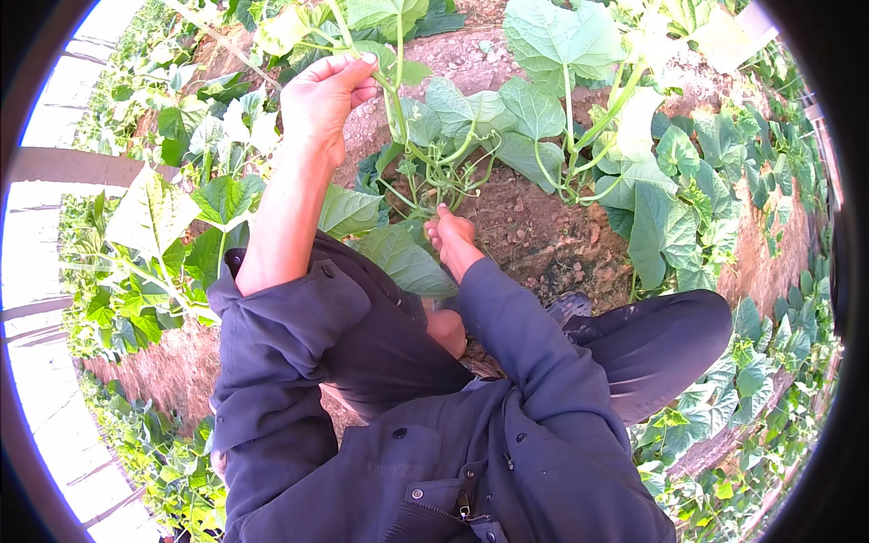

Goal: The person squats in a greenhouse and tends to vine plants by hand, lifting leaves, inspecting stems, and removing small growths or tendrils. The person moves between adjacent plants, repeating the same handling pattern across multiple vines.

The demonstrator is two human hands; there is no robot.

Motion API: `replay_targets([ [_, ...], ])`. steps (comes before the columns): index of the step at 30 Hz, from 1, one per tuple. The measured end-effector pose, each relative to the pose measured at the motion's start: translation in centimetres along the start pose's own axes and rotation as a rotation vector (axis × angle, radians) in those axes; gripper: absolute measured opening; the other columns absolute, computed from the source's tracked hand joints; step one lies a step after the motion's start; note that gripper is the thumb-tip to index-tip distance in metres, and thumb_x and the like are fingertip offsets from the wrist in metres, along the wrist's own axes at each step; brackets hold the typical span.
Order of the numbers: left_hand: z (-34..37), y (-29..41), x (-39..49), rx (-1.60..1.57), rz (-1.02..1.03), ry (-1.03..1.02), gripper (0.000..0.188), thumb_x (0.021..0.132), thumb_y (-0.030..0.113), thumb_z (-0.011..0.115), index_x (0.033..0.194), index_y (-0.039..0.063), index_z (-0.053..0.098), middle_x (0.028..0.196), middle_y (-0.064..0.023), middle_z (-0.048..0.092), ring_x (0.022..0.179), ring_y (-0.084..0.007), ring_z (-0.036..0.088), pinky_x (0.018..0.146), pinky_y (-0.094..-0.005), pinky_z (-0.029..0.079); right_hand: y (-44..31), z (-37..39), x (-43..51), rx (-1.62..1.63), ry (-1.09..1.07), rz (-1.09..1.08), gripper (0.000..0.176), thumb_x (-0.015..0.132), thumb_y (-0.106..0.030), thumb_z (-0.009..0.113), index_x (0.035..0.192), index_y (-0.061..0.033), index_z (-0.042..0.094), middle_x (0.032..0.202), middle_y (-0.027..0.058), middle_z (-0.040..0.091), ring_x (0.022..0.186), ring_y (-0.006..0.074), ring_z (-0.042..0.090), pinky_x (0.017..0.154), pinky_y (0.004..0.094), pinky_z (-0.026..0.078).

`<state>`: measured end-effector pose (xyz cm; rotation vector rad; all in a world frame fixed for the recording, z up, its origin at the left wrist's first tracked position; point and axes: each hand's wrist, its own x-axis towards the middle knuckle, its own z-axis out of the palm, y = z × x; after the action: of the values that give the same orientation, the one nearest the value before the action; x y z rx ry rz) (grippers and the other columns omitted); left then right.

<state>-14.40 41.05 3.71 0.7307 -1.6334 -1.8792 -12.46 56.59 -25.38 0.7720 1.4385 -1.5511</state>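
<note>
My left hand [324, 102] pinches the upper part of a green cucumber-like vine stem [396, 112] between thumb and fingers, holding it raised. Below and to its right, my right hand [451, 236] has curled fingers at the lower part of the same plant. Thin curling tendrils [451, 170] and small shoots bunch just above that hand. Whether its fingertips grip one of them is hidden. A broad leaf [407, 261] hangs beside the right wrist, over my knee area.
Another leafy vine [572, 159] stands to the right on the bare brown soil [536, 224]. More vines [679, 224] grow in rows on both sides. A pale string [224, 42] slants down at the upper left. My bent leg [652, 346] extends right, among the plants.
</note>
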Motion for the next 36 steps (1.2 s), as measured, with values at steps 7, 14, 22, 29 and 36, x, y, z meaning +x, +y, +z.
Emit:
replay_targets([
  [7,-0.4,0.4,-0.2,-0.031,0.019,-0.046,0.008,0.091,0.005,0.083,0.095,0.003,0.077,0.086,-0.0033,0.075,0.072,-0.0107,0.068,0.071,-0.0252,0.058,0.2,-4.0,1.6,0.149,-0.378,0.034,0.019,0.107,-0.018,0.067,0.109,0.0002,0.067,0.092,0.0083,0.077,0.062,0.0084,0.066,0.053,0.0207,0.057],
  [14,-1.8,0.6,0.0,0.006,0.012,-0.073,0.013,0.098,0.006,0.077,0.110,0.000,0.077,0.100,-0.0060,0.078,0.084,-0.0121,0.071,0.081,-0.0271,0.060,1.6,-6.7,5.3,-0.377,-0.455,-0.541,0.015,0.105,-0.014,0.065,0.108,-0.0019,0.075,0.090,0.0104,0.077,0.072,0.0197,0.072,0.064,0.0372,0.056],
  [22,-1.5,0.6,-0.7,0.023,0.016,-0.081,0.014,0.098,0.006,0.077,0.111,0.000,0.077,0.099,-0.0056,0.077,0.085,-0.0118,0.071,0.082,-0.0268,0.059,2.9,-6.5,4.5,-0.388,-0.358,-0.425,0.023,0.100,-0.027,0.071,0.095,-0.0052,0.072,0.084,0.0075,0.073,0.070,0.0215,0.068,0.063,0.0370,0.055],
  [29,-0.5,0.6,-1.5,-0.026,0.036,-0.075,0.012,0.090,0.008,0.086,0.098,0.003,0.078,0.085,-0.0022,0.075,0.074,-0.0099,0.068,0.073,-0.0249,0.057,0.5,-2.0,0.3,0.221,-0.119,0.054,0.026,0.104,-0.028,0.073,0.089,-0.0067,0.070,0.072,-0.0015,0.063,0.054,0.0074,0.051,0.047,0.0233,0.044],
  [36,-2.0,0.9,-0.9,0.015,0.042,-0.079,0.012,0.098,0.005,0.077,0.109,0.000,0.077,0.100,-0.0056,0.078,0.084,-0.0126,0.071,0.081,-0.0280,0.059,1.4,-3.7,2.7,-0.141,-0.211,-0.335,0.013,0.094,-0.014,0.073,0.086,-0.0044,0.072,0.074,-0.0010,0.068,0.057,0.0115,0.057,0.055,0.0282,0.046],
])
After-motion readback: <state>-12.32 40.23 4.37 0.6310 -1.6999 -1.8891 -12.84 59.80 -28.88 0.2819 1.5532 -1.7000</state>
